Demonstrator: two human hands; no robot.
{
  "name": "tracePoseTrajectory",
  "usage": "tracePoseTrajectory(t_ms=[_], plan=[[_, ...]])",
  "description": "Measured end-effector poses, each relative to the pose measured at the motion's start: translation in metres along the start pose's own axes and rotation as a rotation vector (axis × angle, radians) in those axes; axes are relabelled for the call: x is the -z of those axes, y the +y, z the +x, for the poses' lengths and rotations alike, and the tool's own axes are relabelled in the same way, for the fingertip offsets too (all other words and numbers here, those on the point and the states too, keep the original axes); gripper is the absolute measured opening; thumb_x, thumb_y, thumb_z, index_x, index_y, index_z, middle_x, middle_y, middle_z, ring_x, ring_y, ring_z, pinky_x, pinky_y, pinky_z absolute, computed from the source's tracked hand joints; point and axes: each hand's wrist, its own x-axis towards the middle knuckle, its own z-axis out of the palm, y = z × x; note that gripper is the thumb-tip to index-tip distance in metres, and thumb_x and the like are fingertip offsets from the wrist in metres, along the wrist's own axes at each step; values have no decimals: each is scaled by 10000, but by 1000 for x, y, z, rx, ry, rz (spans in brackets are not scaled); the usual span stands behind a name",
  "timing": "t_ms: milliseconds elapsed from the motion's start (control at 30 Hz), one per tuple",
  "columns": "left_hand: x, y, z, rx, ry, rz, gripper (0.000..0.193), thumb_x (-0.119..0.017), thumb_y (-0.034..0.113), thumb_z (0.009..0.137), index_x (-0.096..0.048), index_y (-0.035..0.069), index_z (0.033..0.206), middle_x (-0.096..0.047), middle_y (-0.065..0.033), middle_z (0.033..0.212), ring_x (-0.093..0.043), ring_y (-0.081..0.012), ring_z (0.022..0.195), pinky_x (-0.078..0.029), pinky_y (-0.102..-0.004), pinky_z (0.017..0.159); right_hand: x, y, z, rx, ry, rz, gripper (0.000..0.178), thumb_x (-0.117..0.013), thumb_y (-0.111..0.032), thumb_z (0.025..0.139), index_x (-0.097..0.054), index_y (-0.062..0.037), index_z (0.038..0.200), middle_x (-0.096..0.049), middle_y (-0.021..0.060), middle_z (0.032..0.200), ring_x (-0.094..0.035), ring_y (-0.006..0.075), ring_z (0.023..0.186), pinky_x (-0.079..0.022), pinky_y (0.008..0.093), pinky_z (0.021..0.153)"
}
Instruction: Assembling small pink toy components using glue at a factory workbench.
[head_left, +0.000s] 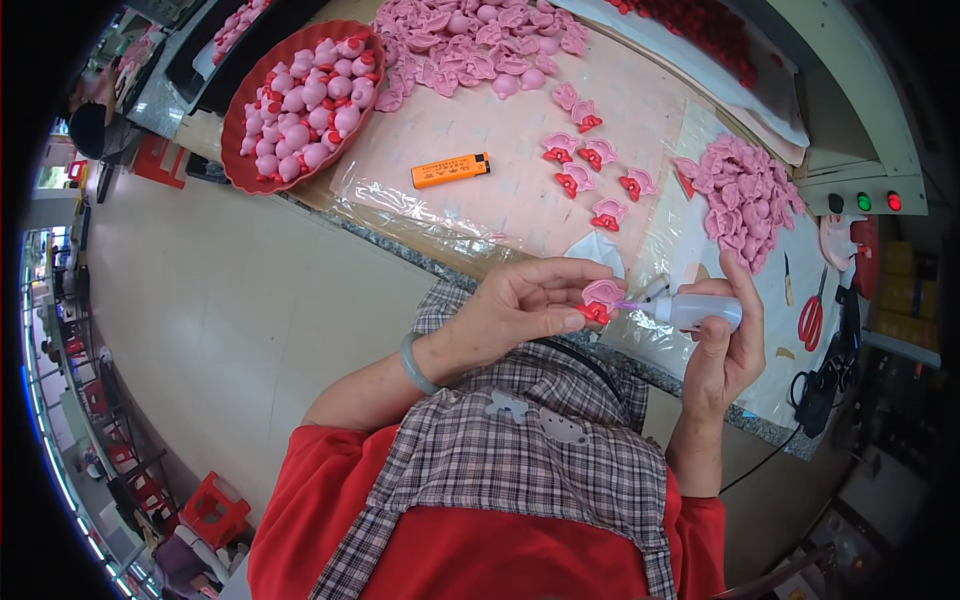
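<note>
My left hand (530, 300) pinches a pink piece (602, 291) with a red bow (593, 314); my right hand (728, 335) grips a white bottle (703, 312), its purple tip (628, 305) at the piece's three o'clock edge; I'm probably gluing, so next calls for a light, steady squeeze; similar bowed pieces (598, 152) lie on the counter (455, 125) toward twelve.
</note>
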Motion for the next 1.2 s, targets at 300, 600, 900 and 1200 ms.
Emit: tracePoseTrajectory(t_ms=[300,600,900,1200], plan=[[0,0,-1,19,20,44,491,-653,-1,909,-495,-32,1373,-579,-175,1342,-571,-244,1247,-467,-368,1065,1,-3,-3,233,-30,-288,489,-606,-268,982,-524,81,1315,-694,184,992,-693,234,776,-547,338,705],[0,-4,0,36,26,-8,502,-676,8,900,-498,-29,1367,-583,-153,1334,-563,-226,1249,-448,-360,1076,-1,-8,-2,303,-56,-336,454,-631,-208,961,-540,85,1296,-684,192,969,-692,253,751,-542,330,644],[0,-4,2,34,26,-27,491,-674,1,898,-504,-30,1358,-584,-151,1332,-563,-224,1249,-463,-357,1064,-1,-9,-2,311,-74,-354,461,-646,-205,949,-541,84,1293,-683,201,1033,-703,270,761,-554,343,638],[2,-7,2,17,22,-22,500,-652,-29,900,-495,-15,1374,-600,-101,1304,-588,-174,1191,-493,-300,1004,-1,-9,-3,314,-88,-364,463,-652,-202,944,-540,90,1286,-681,204,1082,-708,280,769,-564,350,645]])
